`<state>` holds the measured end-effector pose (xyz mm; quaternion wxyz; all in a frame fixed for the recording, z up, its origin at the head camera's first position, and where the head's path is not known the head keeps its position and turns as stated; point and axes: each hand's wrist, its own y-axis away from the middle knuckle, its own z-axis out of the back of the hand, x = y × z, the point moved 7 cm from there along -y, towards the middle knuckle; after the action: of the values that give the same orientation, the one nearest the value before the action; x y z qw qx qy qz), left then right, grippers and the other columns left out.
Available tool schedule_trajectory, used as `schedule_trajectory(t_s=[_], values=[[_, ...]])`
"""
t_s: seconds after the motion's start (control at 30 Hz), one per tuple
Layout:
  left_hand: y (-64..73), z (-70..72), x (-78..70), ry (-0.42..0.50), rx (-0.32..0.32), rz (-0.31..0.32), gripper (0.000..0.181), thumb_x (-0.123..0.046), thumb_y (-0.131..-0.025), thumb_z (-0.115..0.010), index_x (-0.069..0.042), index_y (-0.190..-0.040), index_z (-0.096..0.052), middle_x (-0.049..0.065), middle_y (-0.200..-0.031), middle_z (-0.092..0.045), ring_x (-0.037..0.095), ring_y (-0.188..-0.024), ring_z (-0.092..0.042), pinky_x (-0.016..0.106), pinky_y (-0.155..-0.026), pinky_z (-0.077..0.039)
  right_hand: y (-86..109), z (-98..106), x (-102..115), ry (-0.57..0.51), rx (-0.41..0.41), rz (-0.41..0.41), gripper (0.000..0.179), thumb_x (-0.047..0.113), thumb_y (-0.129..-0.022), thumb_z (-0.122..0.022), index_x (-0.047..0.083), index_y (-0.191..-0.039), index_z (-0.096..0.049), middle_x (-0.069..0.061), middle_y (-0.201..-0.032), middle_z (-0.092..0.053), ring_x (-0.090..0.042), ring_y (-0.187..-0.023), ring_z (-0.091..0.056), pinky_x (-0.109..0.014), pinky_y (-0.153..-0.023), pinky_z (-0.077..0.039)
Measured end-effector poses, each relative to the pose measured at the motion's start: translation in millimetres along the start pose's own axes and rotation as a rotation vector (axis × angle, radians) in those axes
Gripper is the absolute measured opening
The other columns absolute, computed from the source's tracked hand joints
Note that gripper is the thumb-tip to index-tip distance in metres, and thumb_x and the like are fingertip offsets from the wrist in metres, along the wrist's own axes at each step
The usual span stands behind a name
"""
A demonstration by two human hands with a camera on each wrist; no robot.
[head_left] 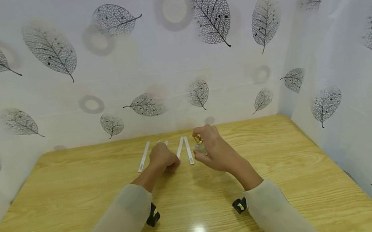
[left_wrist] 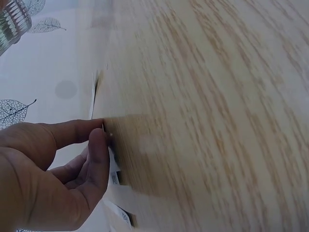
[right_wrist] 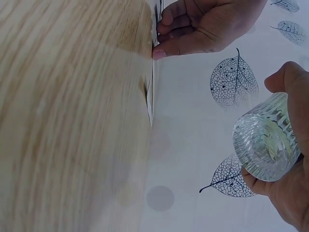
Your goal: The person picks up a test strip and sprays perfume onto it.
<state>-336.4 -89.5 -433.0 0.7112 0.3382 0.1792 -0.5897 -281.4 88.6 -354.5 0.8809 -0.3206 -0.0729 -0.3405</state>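
Observation:
Several narrow white paper strips lie side by side toward the back of the wooden table, among them a far-left strip [head_left: 143, 156] and a right-hand strip [head_left: 188, 150]. My left hand [head_left: 164, 156] is low over the middle ones and partly covers them. Its thumb and index finger pinch the near end of a slanted paper strip [head_left: 179, 147]. Just right of the strips, my right hand [head_left: 214, 148] grips a ribbed clear glass perfume bottle [right_wrist: 266, 140] with a gold sprayer top [head_left: 198, 138], held above the table. The index finger lies at that top.
Behind the wooden table [head_left: 85, 196] and along its right side hangs a white curtain [head_left: 161, 55] printed with dark leaves. Black wrist straps [head_left: 153, 215] show at the cuffs of both pale sleeves.

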Motion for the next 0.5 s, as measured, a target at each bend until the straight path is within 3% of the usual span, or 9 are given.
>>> schedule_trajectory(t_s=[0.27, 0.5], values=[[-0.1, 5.0, 4.0, 0.063, -0.009, -0.007, 0.015, 0.003, -0.074, -0.083, 0.005, -0.070, -0.069, 0.009, -0.054, -0.066, 0.017, -0.043, -0.061, 0.024, -0.043, -0.050, 0.3, 0.4, 0.6, 0.014, 0.000, 0.017, 0.043, 0.010, -0.091, -0.064, 0.008, -0.127, -0.041, -0.010, -0.108, -0.044, -0.024, -0.094, -0.039, -0.037, -0.077, -0.039], [-3.6, 1.1, 11.8, 0.180, 0.000, 0.052, 0.019, 0.006, -0.074, -0.082, 0.012, -0.085, -0.068, 0.010, -0.056, -0.066, 0.018, -0.043, -0.062, 0.027, -0.046, -0.055, 0.1, 0.6, 1.3, 0.023, -0.008, 0.028, 0.043, 0.009, -0.090, -0.065, 0.008, -0.127, -0.042, -0.010, -0.109, -0.046, -0.025, -0.095, -0.041, -0.038, -0.078, -0.041]])
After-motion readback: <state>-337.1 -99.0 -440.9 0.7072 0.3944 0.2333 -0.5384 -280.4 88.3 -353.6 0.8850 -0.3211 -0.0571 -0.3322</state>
